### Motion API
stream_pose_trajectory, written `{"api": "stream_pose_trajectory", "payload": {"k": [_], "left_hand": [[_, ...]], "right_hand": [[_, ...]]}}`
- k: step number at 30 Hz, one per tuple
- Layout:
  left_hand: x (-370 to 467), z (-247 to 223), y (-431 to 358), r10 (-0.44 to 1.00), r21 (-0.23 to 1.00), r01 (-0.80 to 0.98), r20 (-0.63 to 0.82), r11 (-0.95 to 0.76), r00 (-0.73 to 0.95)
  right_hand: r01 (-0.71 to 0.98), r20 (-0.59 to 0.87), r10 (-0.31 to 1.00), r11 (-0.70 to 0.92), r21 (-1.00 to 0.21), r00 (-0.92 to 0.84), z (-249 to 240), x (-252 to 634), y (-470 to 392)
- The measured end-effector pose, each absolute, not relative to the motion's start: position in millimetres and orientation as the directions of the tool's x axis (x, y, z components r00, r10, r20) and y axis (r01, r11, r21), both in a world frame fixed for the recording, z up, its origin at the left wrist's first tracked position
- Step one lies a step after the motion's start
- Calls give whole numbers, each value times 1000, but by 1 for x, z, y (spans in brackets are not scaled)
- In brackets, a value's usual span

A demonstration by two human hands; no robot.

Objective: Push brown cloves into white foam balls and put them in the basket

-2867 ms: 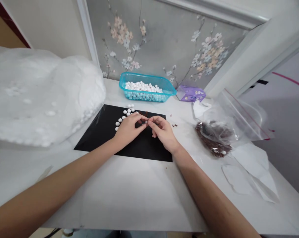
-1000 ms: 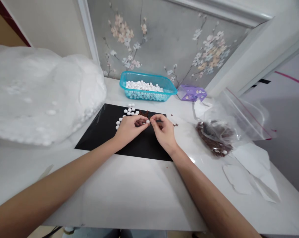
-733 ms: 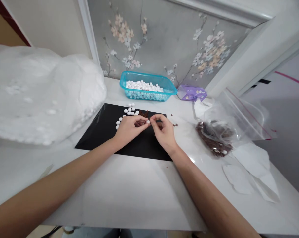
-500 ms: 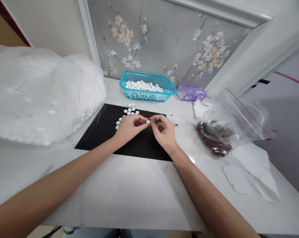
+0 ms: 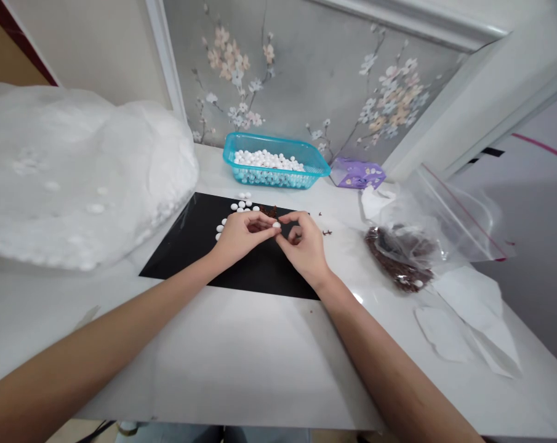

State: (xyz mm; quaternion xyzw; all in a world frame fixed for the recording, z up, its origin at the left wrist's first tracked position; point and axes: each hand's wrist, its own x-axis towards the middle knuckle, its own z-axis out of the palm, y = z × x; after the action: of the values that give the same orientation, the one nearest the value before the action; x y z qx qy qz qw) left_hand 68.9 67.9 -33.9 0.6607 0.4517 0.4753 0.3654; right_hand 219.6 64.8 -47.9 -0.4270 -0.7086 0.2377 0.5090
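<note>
Head view: one white ball (image 5: pixel 277 226) in hand, many more in the blue basket (image 5: pixel 322 170)

At the middle of the frame, the left hand (image 5: pixel 241 234) pinches the white ball between thumb and index finger, above the black sheet (image 5: pixel 176 246). The right hand (image 5: pixel 308 249) is curled close beside it, thumb and index tips apart on the ball's near side; whether those fingers touch the ball or hold some small piece, I cannot tell.

The work looks partway along, as far as can be judged. A loose group of white balls (image 5: pixel 234 207) lies along the sheet's upper left part, partly hidden by the left hand, next to a small pile of brown bits (image 5: pixel 269 211). Supplies seem ample: the basket at upper centre holds many balls, and the zip bag (image 5: pixel 398 255) at right is heavy with brown pieces.

The large white bag (image 5: pixel 84 178) crowds the sheet's left side. The sheet's lower right corner runs beneath the right wrist. Between the sheet's lower edge and the counter (image 5: pixel 232 363) edge near the bottom of the frame is the widest room for moving, flanked by both forearms. Scattered white scraps (image 5: pixel 472 332) limit the lower right.
</note>
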Motion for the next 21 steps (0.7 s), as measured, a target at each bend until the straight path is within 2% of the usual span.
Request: {"api": "stream_pose_trajectory", "payload": {"k": [8,21], "left_hand": [[67,-32,69,941,878,338,308,-339,143],[67,-32,69,937,873,341,311,-348,160]], "right_hand": [[418,559,818,559,-716,-136,-49,221,66],[369,483,869,486,-792,-108,-51,219,66]]}}
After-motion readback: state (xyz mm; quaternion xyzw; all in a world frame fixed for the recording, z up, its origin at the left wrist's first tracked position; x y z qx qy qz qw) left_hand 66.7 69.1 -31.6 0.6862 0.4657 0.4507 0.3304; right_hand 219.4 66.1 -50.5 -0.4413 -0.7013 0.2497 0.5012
